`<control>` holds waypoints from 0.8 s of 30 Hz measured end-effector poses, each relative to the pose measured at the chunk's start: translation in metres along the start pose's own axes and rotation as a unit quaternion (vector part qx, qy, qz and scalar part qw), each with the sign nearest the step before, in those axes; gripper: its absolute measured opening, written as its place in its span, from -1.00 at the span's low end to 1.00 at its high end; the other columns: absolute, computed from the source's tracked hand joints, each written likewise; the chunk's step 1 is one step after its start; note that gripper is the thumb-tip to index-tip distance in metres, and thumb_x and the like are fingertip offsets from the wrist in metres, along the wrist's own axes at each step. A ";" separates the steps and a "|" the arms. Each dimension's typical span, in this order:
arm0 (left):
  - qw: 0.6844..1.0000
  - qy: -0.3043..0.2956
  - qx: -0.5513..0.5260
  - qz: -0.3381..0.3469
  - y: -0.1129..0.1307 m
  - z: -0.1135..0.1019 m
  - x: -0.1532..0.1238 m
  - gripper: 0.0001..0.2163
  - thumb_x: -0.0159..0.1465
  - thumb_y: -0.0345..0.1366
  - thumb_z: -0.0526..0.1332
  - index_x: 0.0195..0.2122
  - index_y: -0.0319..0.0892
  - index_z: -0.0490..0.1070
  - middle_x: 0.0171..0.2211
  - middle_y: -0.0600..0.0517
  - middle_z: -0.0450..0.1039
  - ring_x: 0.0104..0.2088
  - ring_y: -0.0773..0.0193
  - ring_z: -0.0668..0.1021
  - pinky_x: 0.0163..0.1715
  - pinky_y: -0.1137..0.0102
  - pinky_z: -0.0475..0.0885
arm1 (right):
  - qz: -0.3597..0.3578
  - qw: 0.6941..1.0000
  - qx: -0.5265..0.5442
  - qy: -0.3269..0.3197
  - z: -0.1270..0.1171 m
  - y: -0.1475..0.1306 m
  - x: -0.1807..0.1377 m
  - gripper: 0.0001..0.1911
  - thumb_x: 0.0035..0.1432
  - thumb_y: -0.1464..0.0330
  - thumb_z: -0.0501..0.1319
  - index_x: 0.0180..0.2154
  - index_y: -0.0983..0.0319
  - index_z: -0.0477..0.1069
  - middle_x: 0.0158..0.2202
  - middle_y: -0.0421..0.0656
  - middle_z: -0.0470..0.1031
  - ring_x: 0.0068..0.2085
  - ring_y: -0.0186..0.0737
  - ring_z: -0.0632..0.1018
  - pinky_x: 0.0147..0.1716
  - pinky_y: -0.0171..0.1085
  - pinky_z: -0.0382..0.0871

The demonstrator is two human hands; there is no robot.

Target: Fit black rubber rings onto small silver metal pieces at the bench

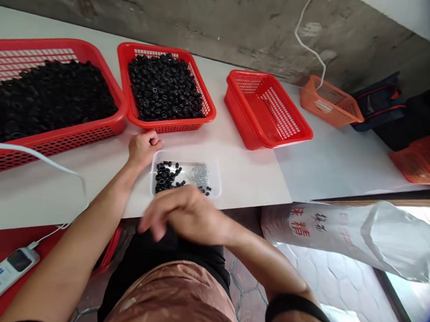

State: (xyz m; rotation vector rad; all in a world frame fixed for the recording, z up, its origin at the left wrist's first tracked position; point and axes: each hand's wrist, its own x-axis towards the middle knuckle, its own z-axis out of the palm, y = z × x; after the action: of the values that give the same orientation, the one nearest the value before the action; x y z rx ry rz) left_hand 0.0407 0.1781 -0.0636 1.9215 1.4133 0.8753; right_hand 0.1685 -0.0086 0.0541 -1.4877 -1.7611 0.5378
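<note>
My left hand (pixel 143 149) rests on the white table just left of a clear plastic tray (pixel 217 177). Its fingers are curled closed, and whatever may be inside them is hidden. Over the front edge of the tray is my right hand (pixel 187 214), blurred by motion, with loosely bent fingers apart and no object visible in them. Inside the tray, small black ring-like parts (pixel 164 175) lie mostly on the left, with a few along the front. A heap of tiny silvery pieces (pixel 200 173) lies toward the right.
Behind my left hand, a red basket (pixel 166 125) holds many black parts; a larger red basket (pixel 88 131) of them stands left. Another red basket (pixel 238 117) and an orange one (pixel 324 111) are to the right. A white sack (pixel 326 227) lies below the table edge.
</note>
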 end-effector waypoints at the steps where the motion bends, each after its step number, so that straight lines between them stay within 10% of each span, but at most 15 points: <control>1: 1.000 0.001 0.005 -0.001 0.001 0.000 -0.001 -0.68 0.07 -0.31 0.27 -0.63 -0.13 0.07 -0.64 0.17 0.11 -0.55 0.35 0.23 -0.45 0.40 0.13 | 0.014 0.990 0.117 -0.073 -0.003 0.009 0.004 -0.53 0.16 0.48 -0.08 -0.59 0.15 0.51 -0.45 -0.35 0.61 -0.40 -0.42 0.61 -0.36 -0.42 0.51; 7: 0.999 0.013 0.031 0.013 0.006 0.000 -0.005 -0.64 0.12 -0.31 0.26 -0.62 -0.12 0.03 -0.66 0.18 0.10 -0.57 0.35 0.19 -0.46 0.37 0.08 | 0.231 0.937 0.243 0.099 -0.027 0.072 0.003 -0.75 0.15 0.23 0.27 -0.18 0.24 0.54 -0.39 -0.17 0.62 -0.62 -0.41 0.44 -0.63 -0.37 0.30; 12: 0.998 0.033 0.026 0.038 0.004 0.002 -0.005 -0.63 0.14 -0.31 0.25 -0.62 -0.12 0.00 -0.66 0.18 0.04 -0.57 0.36 0.15 -0.46 0.36 0.05 | 0.230 0.964 0.101 0.087 -0.024 0.080 0.003 -0.69 0.18 0.10 0.30 -0.38 0.22 0.55 -0.74 -0.34 0.29 -0.70 -0.43 0.21 -0.65 -0.36 0.11; 18: 0.999 0.022 0.024 0.042 0.001 0.003 -0.006 -0.65 0.16 -0.28 0.23 -0.59 -0.12 0.00 -0.64 0.17 0.12 -0.56 0.35 0.19 -0.45 0.36 0.08 | 0.093 0.987 -0.108 -0.069 0.000 0.071 0.017 -0.73 0.31 0.14 0.24 -0.30 0.18 0.56 -0.61 -0.29 0.41 -0.55 -0.37 0.35 -0.47 -0.36 0.19; 24: 0.998 0.031 0.030 0.037 0.002 0.003 -0.006 -0.65 0.17 -0.27 0.22 -0.60 -0.11 0.01 -0.64 0.17 0.12 -0.56 0.35 0.20 -0.45 0.36 0.10 | -0.044 0.944 -0.198 -0.260 0.032 0.060 0.042 -0.82 0.31 0.37 0.27 -0.05 0.18 0.54 -0.14 -0.10 0.58 -0.20 -0.22 0.58 -0.27 -0.33 0.29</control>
State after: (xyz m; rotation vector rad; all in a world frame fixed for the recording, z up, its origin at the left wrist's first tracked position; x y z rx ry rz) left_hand 0.0430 0.1713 -0.0647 2.0192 1.4255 0.9444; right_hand 0.1809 0.0509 0.0020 -1.6206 -2.4529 0.5901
